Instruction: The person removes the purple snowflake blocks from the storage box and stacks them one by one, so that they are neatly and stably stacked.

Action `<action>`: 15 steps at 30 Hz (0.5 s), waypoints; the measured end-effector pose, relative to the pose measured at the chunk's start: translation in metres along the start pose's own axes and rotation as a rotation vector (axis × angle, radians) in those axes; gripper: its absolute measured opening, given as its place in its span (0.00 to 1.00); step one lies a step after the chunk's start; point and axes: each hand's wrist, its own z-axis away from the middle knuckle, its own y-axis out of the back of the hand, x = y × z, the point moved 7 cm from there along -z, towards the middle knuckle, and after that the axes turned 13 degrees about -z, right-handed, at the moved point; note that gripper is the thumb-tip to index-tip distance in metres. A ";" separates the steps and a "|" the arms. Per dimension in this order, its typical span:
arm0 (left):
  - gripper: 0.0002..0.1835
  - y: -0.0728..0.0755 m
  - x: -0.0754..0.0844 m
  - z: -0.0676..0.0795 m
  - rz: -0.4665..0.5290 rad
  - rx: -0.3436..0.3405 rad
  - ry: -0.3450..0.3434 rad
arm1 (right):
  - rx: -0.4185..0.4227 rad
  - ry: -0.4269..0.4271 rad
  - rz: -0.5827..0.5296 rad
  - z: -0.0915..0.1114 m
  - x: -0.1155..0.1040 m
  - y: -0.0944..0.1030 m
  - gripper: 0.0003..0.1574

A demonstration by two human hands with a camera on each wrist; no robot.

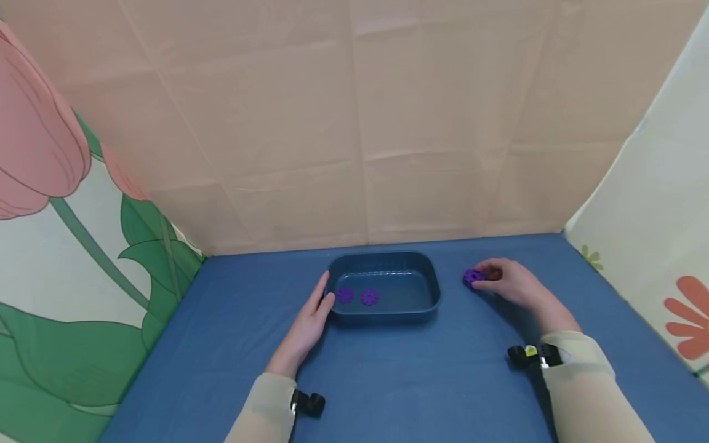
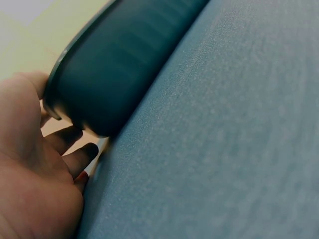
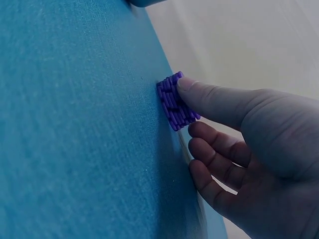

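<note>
A dark blue rectangular tray (image 1: 384, 318) stands on the blue cloth, with two purple notched plastic discs (image 1: 357, 296) lying flat inside near its left end. My left hand (image 1: 306, 326) rests against the tray's left end, fingers fairly straight; the left wrist view has the thumb at the rim of the tray (image 2: 114, 69) and fingertips by its outer wall. To the right of the tray, my right hand (image 1: 512, 282) pinches a short stack of purple notched discs (image 3: 177, 102) between thumb and fingers. The stack is on edge, at or just above the cloth; contact is unclear.
Blue cloth (image 1: 410, 381) covers the table. A beige sheet (image 1: 354, 123) hangs behind it. Side panels with printed flowers stand at left (image 1: 72, 277) and right (image 1: 653, 234). Each wrist wears a small black camera.
</note>
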 end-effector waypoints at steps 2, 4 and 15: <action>0.37 0.000 -0.001 -0.001 0.003 0.003 -0.005 | -0.002 -0.003 -0.003 0.000 0.000 0.000 0.32; 0.37 0.000 -0.001 -0.001 0.004 0.002 -0.008 | -0.002 -0.006 -0.006 0.000 0.000 0.000 0.32; 0.35 -0.001 0.000 0.000 0.002 -0.004 -0.001 | -0.002 -0.023 -0.021 0.001 0.003 -0.002 0.33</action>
